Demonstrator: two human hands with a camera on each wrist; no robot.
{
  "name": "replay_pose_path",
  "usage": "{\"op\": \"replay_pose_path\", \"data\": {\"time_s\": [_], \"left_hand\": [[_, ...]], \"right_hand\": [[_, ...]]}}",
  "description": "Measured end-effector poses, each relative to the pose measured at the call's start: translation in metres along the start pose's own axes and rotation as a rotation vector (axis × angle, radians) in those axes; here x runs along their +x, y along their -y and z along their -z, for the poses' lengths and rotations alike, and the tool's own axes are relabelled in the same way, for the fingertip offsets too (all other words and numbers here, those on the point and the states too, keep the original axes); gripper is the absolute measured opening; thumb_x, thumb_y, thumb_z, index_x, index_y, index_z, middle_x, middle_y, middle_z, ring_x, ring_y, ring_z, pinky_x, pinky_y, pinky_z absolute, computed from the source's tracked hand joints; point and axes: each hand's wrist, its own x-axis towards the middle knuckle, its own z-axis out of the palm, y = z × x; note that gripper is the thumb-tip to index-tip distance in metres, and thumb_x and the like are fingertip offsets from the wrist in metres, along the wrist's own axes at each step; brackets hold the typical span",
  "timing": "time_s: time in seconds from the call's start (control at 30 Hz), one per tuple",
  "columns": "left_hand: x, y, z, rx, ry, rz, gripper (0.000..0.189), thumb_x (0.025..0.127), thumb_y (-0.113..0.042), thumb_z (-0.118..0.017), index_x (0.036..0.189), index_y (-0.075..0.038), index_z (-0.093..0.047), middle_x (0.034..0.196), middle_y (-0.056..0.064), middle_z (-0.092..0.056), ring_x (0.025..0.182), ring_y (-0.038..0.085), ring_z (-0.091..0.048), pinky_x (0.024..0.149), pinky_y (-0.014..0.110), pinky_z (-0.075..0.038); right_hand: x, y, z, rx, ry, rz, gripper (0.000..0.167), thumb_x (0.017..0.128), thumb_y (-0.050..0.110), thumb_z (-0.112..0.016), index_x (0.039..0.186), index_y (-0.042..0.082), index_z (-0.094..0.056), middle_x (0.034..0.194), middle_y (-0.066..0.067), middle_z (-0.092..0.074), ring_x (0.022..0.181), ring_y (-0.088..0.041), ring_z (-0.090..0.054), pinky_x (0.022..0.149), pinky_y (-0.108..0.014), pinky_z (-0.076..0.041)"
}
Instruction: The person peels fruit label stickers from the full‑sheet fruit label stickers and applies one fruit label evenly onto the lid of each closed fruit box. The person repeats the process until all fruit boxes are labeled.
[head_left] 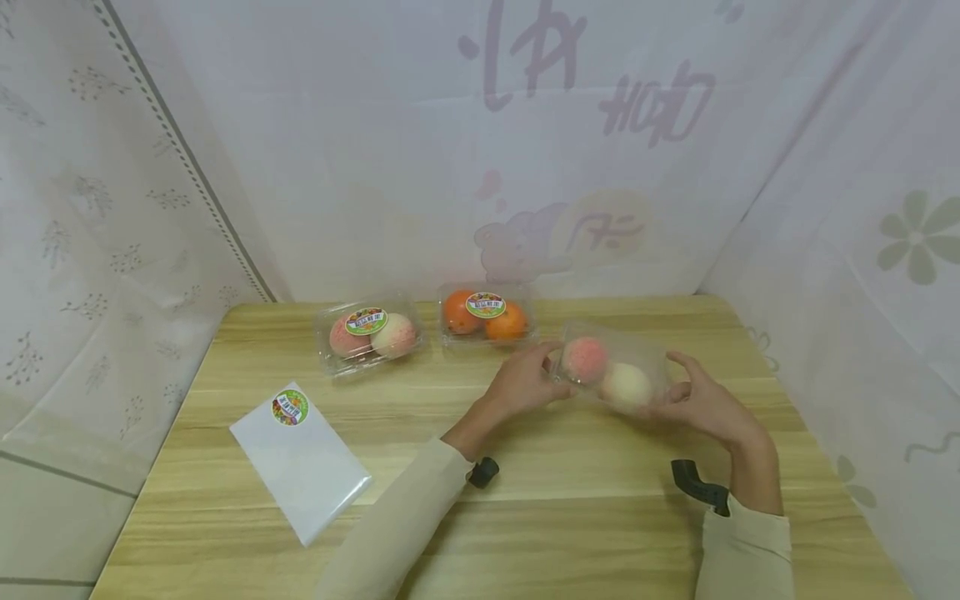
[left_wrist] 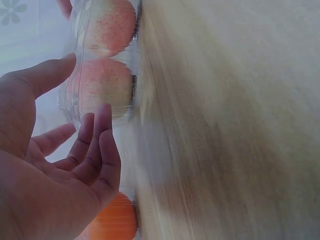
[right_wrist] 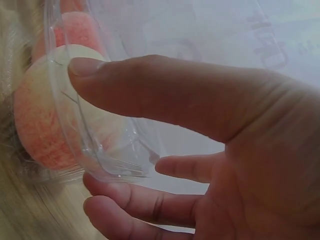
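The person's left hand (head_left: 525, 379) and right hand (head_left: 708, 404) hold opposite ends of a clear plastic, box-shaped container (head_left: 626, 346), which is over the right half of the table, slantwise to its far edge. The left hand has its thumb at the side of the container and its curled fingers at the end; the right hand's thumb lies along the clear wall with its fingers bent beneath the corner. Whether the container rests on the wood or is slightly raised, I cannot tell. Inside it sit a round pink-red fruit (head_left: 585, 360), nearer the left hand, and a round cream fruit (head_left: 628, 385) with a pink blush, nearer the right.

Cream long sleeves (head_left: 405, 517) cover the forearms, and a black curved piece (head_left: 701, 486) stands out by the right cuff.

Just beyond the left hand is a clear container of two orange fruits (head_left: 465, 340), with an oval coloured label (head_left: 486, 305) on top. Left of that, apart from it, stands a similarly labelled clear container of two pink-and-cream fruits (head_left: 352, 365). Nearer the person, at left, lies a flat white glossy rectangle (head_left: 300, 467) bearing a round green-rimmed sticker (head_left: 290, 407). All this is on a pale wood-grain table (head_left: 570, 517), with white printed cloth (head_left: 360, 167) hanging behind.
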Motion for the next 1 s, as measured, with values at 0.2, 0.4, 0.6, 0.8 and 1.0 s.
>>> {"op": "replay_pose_path", "data": {"time_s": [0.2, 0.4, 0.6, 0.8, 1.0], "left_hand": [[-0.005, 0.002, 0.001, -0.033, 0.005, -0.002, 0.078, 0.09, -0.035, -0.089, 0.16, -0.017, -0.058, 0.107, -0.002, -0.067, 0.092, 0.013, -0.062, 0.076, 0.028, -0.052], [-0.01, 0.005, 0.001, -0.035, 0.014, 0.002, 0.081, 0.091, -0.034, -0.091, 0.161, -0.013, -0.056, 0.104, -0.003, -0.064, 0.09, 0.012, -0.06, 0.074, 0.027, -0.051], [-0.019, 0.005, 0.003, -0.049, 0.027, -0.002, 0.083, 0.092, -0.036, -0.09, 0.163, -0.013, -0.053, 0.1, -0.004, -0.064, 0.086, 0.01, -0.06, 0.074, 0.027, -0.051], [-0.029, 0.006, 0.005, -0.078, 0.045, -0.007, 0.086, 0.093, -0.035, -0.089, 0.165, -0.011, -0.048, 0.096, -0.004, -0.063, 0.077, 0.01, -0.06, 0.067, 0.027, -0.051], [-0.035, 0.007, 0.005, -0.072, 0.051, 0.005, 0.089, 0.093, -0.038, -0.088, 0.166, -0.011, -0.045, 0.091, -0.004, -0.063, 0.071, 0.008, -0.057, 0.064, 0.026, -0.049]], "right_hand": [[-0.002, 0.0, 0.001, -0.005, 0.021, 0.011, 0.119, 0.096, 0.023, -0.088, 0.173, -0.003, -0.002, 0.1, -0.011, -0.075, 0.096, -0.021, -0.071, 0.085, -0.026, -0.054], [-0.002, 0.0, 0.002, 0.025, 0.039, 0.039, 0.116, 0.095, 0.018, -0.088, 0.174, -0.002, -0.005, 0.098, -0.012, -0.075, 0.09, -0.019, -0.07, 0.083, -0.027, -0.054], [-0.004, 0.004, 0.002, -0.005, 0.052, 0.055, 0.113, 0.095, 0.018, -0.089, 0.173, -0.002, -0.01, 0.094, -0.01, -0.073, 0.085, -0.017, -0.068, 0.082, -0.027, -0.053], [-0.005, 0.007, 0.001, 0.004, 0.079, 0.055, 0.113, 0.094, 0.017, -0.089, 0.173, -0.002, -0.01, 0.092, -0.011, -0.072, 0.084, -0.024, -0.07, 0.081, -0.028, -0.054], [-0.006, 0.01, -0.001, 0.037, 0.114, 0.041, 0.116, 0.094, 0.015, -0.089, 0.174, -0.001, -0.006, 0.091, -0.012, -0.071, 0.083, -0.025, -0.07, 0.079, -0.031, -0.056]]}}
